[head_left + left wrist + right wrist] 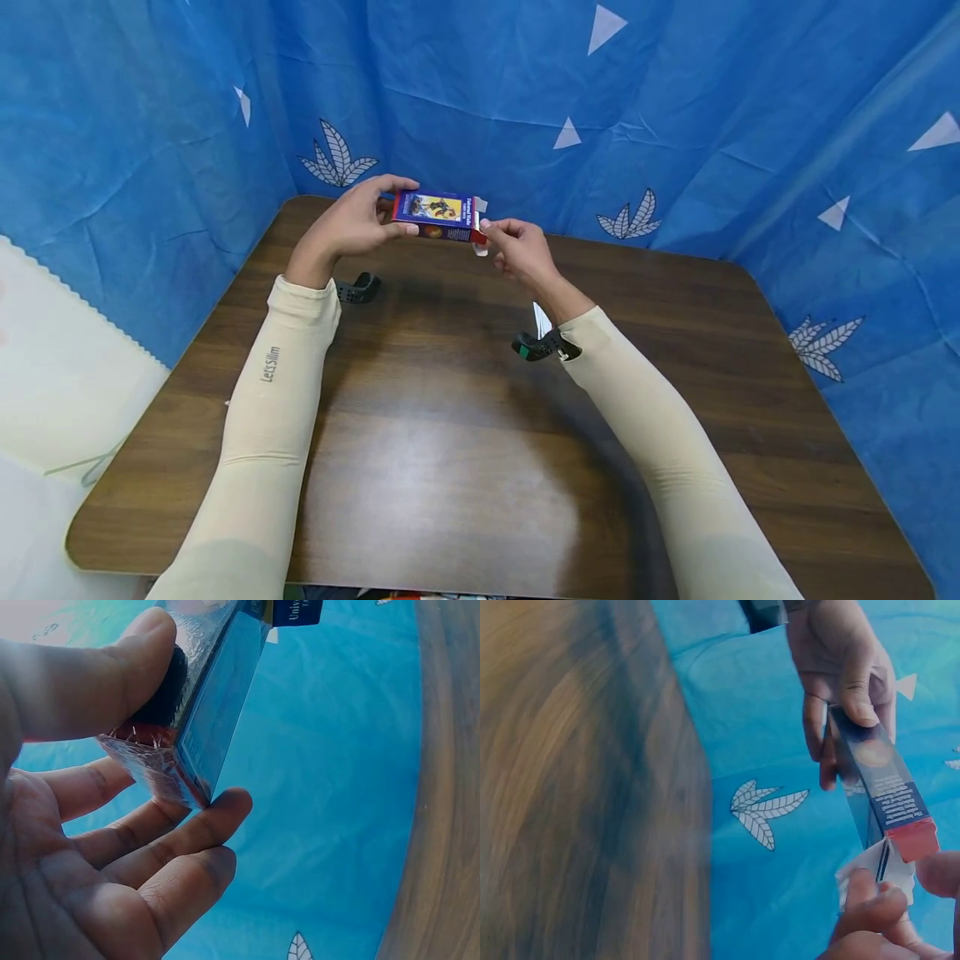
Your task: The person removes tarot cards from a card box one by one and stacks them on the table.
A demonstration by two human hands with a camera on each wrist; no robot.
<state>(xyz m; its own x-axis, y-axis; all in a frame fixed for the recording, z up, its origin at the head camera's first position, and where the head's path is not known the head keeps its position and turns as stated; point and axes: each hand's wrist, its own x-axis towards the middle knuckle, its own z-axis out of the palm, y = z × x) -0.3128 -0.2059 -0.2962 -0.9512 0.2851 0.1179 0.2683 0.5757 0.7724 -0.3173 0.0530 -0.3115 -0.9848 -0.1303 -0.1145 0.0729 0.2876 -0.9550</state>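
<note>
A blue and red card box, printed with a yellow picture, is held up over the far part of the table. My left hand grips its left end between thumb and fingers; in the left wrist view the thumb lies along one side of the shiny wrapped box. At the other end white flaps stand out from the box. There my right hand pinches the end with thumb and fingertips. The right wrist view shows the fingers against the white flap. The box's inside is hidden.
A brown wooden table lies beneath both arms. Blue patterned curtain hangs close behind the box and along the sides. Something white shows beside the right wrist, partly hidden by it. Black wrist straps sit on both wrists.
</note>
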